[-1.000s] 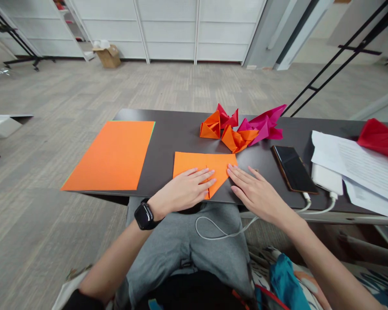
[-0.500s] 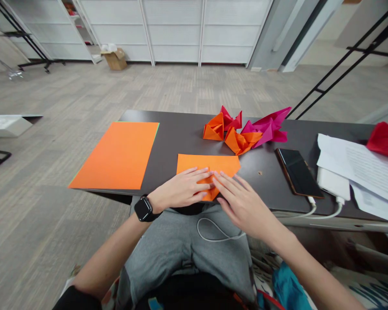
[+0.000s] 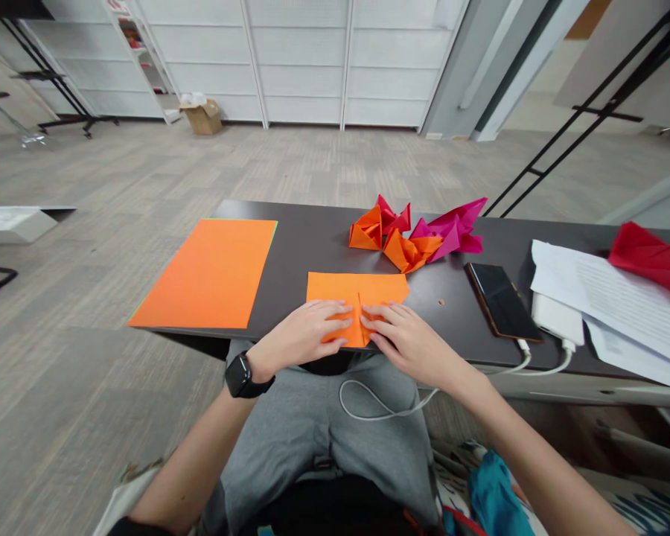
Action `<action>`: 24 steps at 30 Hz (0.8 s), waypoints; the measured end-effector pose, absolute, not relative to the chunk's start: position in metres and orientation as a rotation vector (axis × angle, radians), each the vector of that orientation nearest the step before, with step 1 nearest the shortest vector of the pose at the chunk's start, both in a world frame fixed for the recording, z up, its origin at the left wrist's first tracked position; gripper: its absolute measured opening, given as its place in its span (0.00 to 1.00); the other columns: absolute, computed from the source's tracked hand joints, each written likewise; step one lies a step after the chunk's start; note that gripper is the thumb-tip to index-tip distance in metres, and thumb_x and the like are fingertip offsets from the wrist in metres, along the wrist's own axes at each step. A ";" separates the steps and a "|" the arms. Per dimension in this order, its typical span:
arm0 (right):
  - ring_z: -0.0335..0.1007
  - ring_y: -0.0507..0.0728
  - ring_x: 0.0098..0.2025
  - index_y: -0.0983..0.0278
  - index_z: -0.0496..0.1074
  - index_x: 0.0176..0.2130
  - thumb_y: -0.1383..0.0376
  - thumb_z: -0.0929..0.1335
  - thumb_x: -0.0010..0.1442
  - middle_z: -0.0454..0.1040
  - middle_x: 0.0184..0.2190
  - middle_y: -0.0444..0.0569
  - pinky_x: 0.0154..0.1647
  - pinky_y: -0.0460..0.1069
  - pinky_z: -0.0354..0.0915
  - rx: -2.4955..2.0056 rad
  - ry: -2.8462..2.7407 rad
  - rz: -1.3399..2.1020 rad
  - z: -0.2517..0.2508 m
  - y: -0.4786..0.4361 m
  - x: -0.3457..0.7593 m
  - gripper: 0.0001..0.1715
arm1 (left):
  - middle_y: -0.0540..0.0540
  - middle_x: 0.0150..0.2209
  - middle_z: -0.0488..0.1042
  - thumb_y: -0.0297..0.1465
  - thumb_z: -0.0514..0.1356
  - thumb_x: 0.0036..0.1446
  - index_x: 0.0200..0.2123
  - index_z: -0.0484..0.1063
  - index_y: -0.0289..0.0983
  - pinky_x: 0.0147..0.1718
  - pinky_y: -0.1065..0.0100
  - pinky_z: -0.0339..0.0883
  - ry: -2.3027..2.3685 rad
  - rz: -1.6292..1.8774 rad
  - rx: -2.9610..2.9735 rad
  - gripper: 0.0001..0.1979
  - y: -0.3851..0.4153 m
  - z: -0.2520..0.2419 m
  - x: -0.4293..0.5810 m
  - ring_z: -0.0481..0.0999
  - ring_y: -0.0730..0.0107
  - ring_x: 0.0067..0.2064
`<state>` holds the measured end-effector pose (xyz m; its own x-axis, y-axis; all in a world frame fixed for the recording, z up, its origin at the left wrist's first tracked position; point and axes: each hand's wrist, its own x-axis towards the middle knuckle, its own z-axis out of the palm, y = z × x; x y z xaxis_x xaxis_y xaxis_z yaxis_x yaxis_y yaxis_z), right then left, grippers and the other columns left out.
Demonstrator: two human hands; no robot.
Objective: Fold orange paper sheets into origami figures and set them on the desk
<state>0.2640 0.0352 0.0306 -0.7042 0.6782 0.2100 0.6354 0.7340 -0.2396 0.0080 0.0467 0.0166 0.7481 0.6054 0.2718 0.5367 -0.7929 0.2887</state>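
A partly folded orange paper (image 3: 335, 285) lies at the front edge of the dark table (image 3: 313, 238), with a slit-like line running down its middle. Left of that line, my left hand (image 3: 316, 327) rests on the paper, fingers spread and pointing right. On the other side my right hand (image 3: 410, 339) presses its fingertips on the paper, fingers apart and slightly bent. A black watch (image 3: 244, 376) is on my left wrist. Neither hand is closed round anything.
Orange sheets (image 3: 212, 272) lie at the table's left. Folded orange pieces (image 3: 410, 251) and a magenta one (image 3: 452, 227) stand behind the paper. At right are a phone (image 3: 502, 298), a white power bank (image 3: 558, 318), printed papers (image 3: 619, 298) and red paper (image 3: 653, 257).
My hands have moved apart, uncovering the middle line of the orange paper. My right hand's fingers have shifted off the centre to the right. The camera view has shifted slightly.
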 end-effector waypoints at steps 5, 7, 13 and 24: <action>0.57 0.64 0.68 0.64 0.76 0.50 0.67 0.62 0.69 0.63 0.66 0.59 0.65 0.66 0.60 -0.961 -2.682 0.300 0.026 0.051 0.268 0.16 | 0.34 0.62 0.69 0.37 0.64 0.60 0.56 0.73 0.33 0.63 0.53 0.62 0.858 0.459 2.741 0.23 0.048 0.019 0.005 0.67 0.54 0.65; 0.57 0.63 0.68 0.64 0.75 0.52 0.66 0.62 0.69 0.64 0.65 0.59 0.66 0.65 0.60 -0.928 -2.715 0.315 0.024 0.055 0.271 0.17 | 0.33 0.63 0.67 0.38 0.67 0.57 0.58 0.71 0.32 0.63 0.53 0.62 0.826 0.441 2.748 0.28 0.049 0.022 0.000 0.67 0.52 0.65; 0.58 0.63 0.68 0.63 0.73 0.56 0.66 0.62 0.69 0.64 0.65 0.58 0.65 0.65 0.60 -0.915 -2.726 0.331 0.026 0.056 0.273 0.19 | 0.38 0.57 0.75 0.34 0.63 0.62 0.48 0.77 0.36 0.60 0.56 0.66 0.711 0.385 2.743 0.13 0.056 0.034 -0.014 0.71 0.56 0.62; 0.58 0.63 0.68 0.63 0.73 0.52 0.64 0.62 0.70 0.64 0.65 0.59 0.65 0.66 0.60 -0.909 -2.702 0.354 0.024 0.057 0.275 0.16 | 0.44 0.48 0.80 0.34 0.62 0.63 0.56 0.67 0.37 0.44 0.64 0.73 1.082 0.622 2.502 0.19 0.066 0.040 0.012 0.81 0.61 0.46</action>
